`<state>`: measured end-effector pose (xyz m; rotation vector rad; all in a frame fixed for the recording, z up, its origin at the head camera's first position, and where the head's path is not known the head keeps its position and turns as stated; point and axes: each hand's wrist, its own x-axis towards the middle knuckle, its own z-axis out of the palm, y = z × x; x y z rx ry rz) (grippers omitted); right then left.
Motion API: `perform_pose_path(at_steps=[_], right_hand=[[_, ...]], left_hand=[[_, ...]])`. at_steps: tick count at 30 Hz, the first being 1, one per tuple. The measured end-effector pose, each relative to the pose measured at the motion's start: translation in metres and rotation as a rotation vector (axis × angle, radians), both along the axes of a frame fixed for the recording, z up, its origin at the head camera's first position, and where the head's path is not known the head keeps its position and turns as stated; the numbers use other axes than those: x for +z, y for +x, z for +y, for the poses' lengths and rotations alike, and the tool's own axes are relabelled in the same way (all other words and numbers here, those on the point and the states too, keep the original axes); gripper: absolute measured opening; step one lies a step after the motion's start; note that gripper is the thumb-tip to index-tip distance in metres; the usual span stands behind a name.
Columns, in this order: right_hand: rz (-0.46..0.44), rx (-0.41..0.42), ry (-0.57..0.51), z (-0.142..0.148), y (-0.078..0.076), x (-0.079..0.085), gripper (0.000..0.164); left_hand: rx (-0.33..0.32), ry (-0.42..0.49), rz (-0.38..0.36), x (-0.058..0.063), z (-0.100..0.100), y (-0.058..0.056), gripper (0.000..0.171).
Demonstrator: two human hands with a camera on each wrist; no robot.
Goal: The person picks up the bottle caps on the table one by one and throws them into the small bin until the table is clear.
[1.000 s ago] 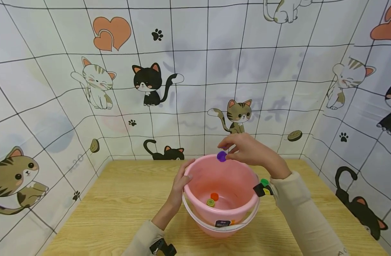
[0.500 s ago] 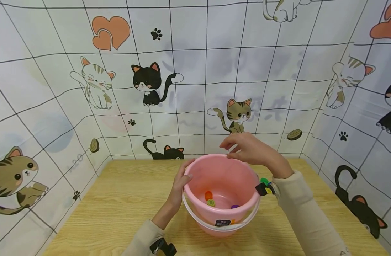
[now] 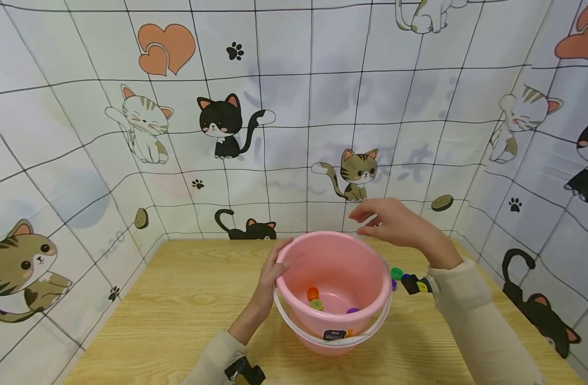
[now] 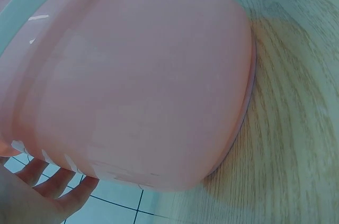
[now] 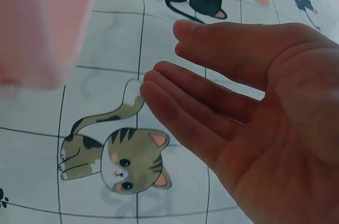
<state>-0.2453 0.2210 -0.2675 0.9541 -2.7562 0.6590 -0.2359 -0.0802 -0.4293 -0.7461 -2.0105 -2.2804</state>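
A pink bucket point(image 3: 318, 323) with a white handle point(image 3: 303, 335) stands upright on the wooden table. My left hand point(image 3: 264, 286) grips its left rim, thumb over the edge and fingers point(image 4: 77, 195) along the outside wall. Inside the bucket lie a small orange piece point(image 3: 313, 293), a round yellow-green piece point(image 3: 316, 305) and a purple piece point(image 3: 353, 310) partly hidden by the near rim. My right hand point(image 3: 394, 222) hovers above and behind the bucket's right rim with nothing in it. In the right wrist view its fingers point(image 5: 185, 113) and thumb are spread apart.
On the table point(image 3: 202, 299) right of the bucket sit a small green piece point(image 3: 396, 273), a blue piece point(image 3: 406, 277) and a purple piece point(image 3: 394, 285), close to my right wrist. A cat-printed grid sheet point(image 3: 284, 107) hangs around the back and sides.
My right hand has let go of the purple piece, which now lies in the bucket, and has moved right. The orange piece has shifted left inside. My left hand has stayed on the rim.
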Motion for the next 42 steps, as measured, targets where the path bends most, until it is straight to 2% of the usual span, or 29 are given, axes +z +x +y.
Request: perform_pose_path(at_steps=[10, 16, 24, 32, 42], right_hand=[[0.011, -0.088, -0.056, 0.031, 0.003, -0.029, 0.027], [-0.03, -0.133, -0.085, 0.045, 0.003, -0.054, 0.027], [-0.055, -0.137, -0.12, 0.059, 0.0, -0.092, 0.027], [-0.094, -0.136, -0.158, 0.069, -0.01, -0.129, 0.019], [-0.157, -0.185, -0.176, 0.073, -0.016, -0.167, 0.024]], left_hand=[[-0.011, 0.001, -0.004, -0.002, -0.002, 0.002, 0.058], [-0.013, -0.001, -0.005, -0.002, -0.003, 0.003, 0.057], [-0.018, 0.003, -0.002, -0.001, -0.004, 0.003, 0.06], [-0.01, -0.015, 0.006, -0.001, -0.004, 0.003, 0.063], [0.003, -0.017, 0.001, 0.0, -0.003, 0.005, 0.064]])
